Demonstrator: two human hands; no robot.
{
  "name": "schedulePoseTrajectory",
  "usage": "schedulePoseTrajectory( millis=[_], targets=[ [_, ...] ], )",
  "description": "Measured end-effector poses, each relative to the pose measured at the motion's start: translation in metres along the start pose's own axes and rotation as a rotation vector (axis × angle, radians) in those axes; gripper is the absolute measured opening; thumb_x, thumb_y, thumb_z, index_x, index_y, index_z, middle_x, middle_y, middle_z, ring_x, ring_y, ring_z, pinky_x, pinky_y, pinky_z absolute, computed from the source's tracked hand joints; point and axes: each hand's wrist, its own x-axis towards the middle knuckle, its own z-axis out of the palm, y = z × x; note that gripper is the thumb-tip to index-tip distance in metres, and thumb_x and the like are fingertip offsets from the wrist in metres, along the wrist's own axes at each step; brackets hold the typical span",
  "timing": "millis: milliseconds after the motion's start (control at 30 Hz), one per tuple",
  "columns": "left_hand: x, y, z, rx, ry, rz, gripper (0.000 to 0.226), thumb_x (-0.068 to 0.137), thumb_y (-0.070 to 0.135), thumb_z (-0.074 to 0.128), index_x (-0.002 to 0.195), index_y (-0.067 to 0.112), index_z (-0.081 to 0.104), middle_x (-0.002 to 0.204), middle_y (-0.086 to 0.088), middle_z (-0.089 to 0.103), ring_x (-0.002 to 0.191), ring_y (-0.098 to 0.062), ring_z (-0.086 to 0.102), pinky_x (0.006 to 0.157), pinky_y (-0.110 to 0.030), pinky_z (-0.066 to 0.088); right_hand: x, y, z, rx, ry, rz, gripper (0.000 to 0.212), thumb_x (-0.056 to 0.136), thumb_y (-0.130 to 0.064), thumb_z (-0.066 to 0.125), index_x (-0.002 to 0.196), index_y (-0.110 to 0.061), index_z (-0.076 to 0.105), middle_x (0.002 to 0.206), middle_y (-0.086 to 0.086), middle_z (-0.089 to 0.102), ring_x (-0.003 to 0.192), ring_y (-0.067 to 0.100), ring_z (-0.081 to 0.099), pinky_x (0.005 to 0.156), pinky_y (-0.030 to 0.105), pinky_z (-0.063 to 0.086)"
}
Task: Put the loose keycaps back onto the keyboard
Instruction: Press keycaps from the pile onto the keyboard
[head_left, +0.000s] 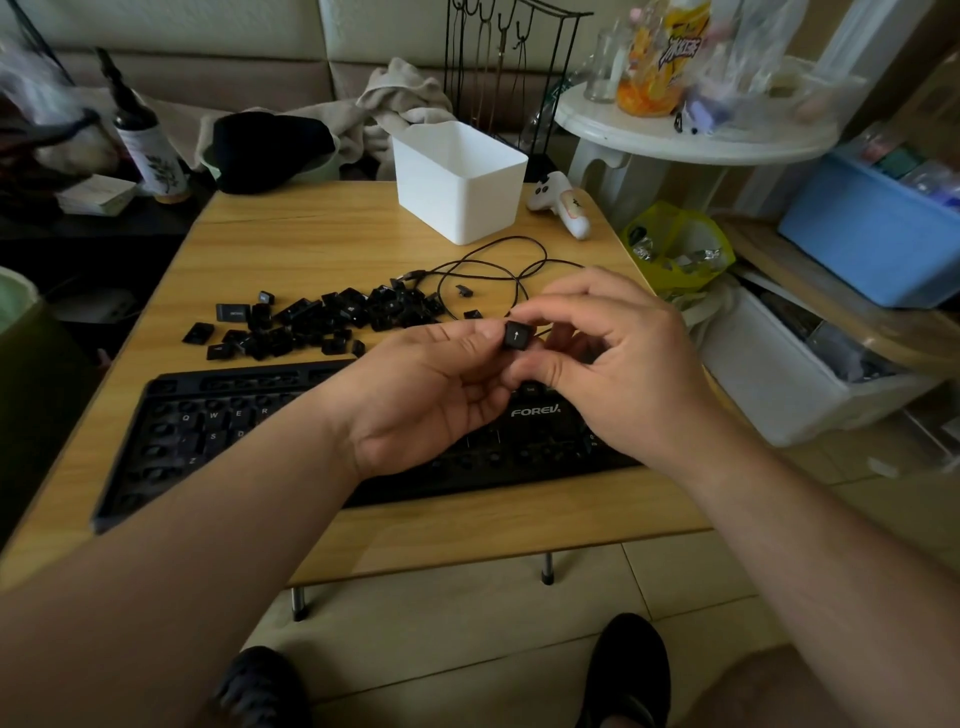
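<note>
A low wooden surface stands on a tiled floor before a sofa, with a white bin at its far edge. The black keyboard lies with its long axis left to right, loose keycaps heaped behind it. Above it, the left hand and right hand together pinch an arrow keycap, its arrow pointing away.

You are sitting in a lived-in home room: a low folding wooden desk stands on a tiled floor before a padded sofa strewn with a crumpled towel. Beside you, a white round side table carries a snack bag, with plastic storage bins stacked nearby.
</note>
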Motion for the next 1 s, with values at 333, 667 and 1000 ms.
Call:
schedulePoseTrajectory(
  millis=[333, 667, 1000],
  targets=[
    [-0.002, -0.006, 0.003, -0.005, -0.040, -0.021, 0.026, 0.094, 0.031, 0.058, 0.103, 0.011, 0.072, 0.086, -0.003, 0.065, 0.076, -0.010, 0.058, 0.073, -0.021, 0.054, -0.005, -0.001, -0.001, 0.109, -0.032, 0.043, 0.034, 0.083, -0.011, 0.085, 0.116, -0.017, 0.077, 0.110, -0.002, 0.067, 0.098, 0.015, 0.068, 0.077, 0.026, 0.056],
    [-0.007, -0.007, 0.004, -0.004, -0.067, 0.017, 0.026, 0.094, 0.030, 0.056, 0.104, 0.013, 0.072, 0.089, -0.003, 0.064, 0.079, -0.011, 0.057, 0.075, -0.022, 0.052, -0.004, -0.005, -0.003, 0.098, -0.035, 0.048, 0.028, 0.080, -0.012, 0.087, 0.104, -0.020, 0.078, 0.105, -0.007, 0.066, 0.098, 0.015, 0.066, 0.076, 0.028, 0.056],
    [-0.011, -0.011, 0.008, 0.063, -0.100, 0.007, 0.023, 0.095, 0.024, 0.057, 0.090, 0.016, 0.078, 0.088, -0.001, 0.067, 0.078, -0.009, 0.057, 0.075, -0.022, 0.049, -0.002, -0.008, -0.003, 0.122, 0.060, 0.071, 0.029, 0.076, -0.017, 0.091, 0.098, -0.024, 0.074, 0.105, -0.006, 0.065, 0.076, 0.017, 0.065, 0.064, 0.028, 0.056]
  ],
)
